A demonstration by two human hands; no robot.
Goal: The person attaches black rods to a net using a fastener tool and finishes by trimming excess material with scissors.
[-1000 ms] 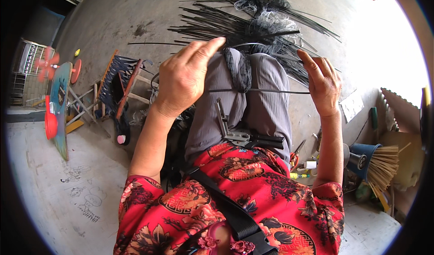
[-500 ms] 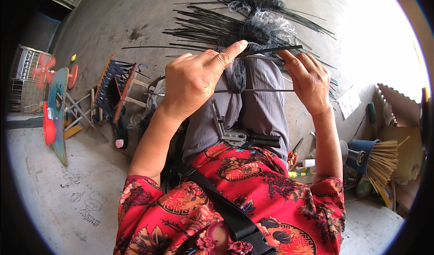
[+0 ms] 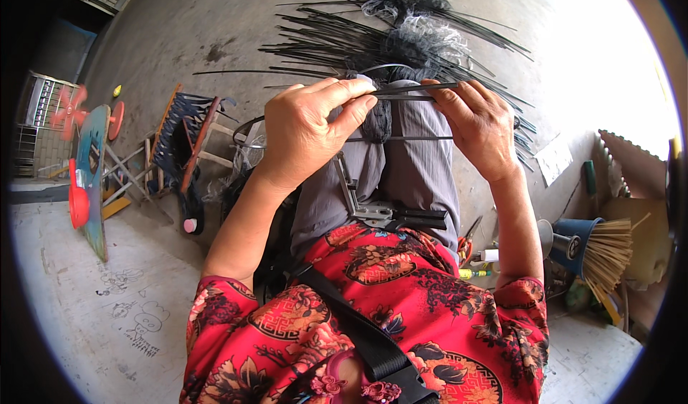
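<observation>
Above my knees, my left hand (image 3: pixel 308 124) pinches thin black strips (image 3: pixel 405 91) between thumb and forefinger. The fingers of my right hand (image 3: pixel 481 123) are closed on the right part of the same strips, which run nearly level between both hands. Dark netting (image 3: pixel 376 124) hangs below them between my legs. Another black strip (image 3: pixel 419 139) crosses lower, over my knees, and a curved loop (image 3: pixel 247 133) shows left of my left wrist. A metal hand tool with a black handle (image 3: pixel 401 218) lies across my lap, touched by neither hand.
Bundles of black rods (image 3: pixel 322 39) with grey netting (image 3: pixel 426 42) lie on the floor ahead. At left stand a folding chair (image 3: pixel 190 139) and a red fan (image 3: pixel 70 110). At right are scissors (image 3: pixel 467 243) and a blue container of thin sticks (image 3: pixel 577 246).
My right hand has shifted slightly left, its fingertips now over the strips' end. My left thumb and fingertips have drawn back left and lower. The strips lie more level.
</observation>
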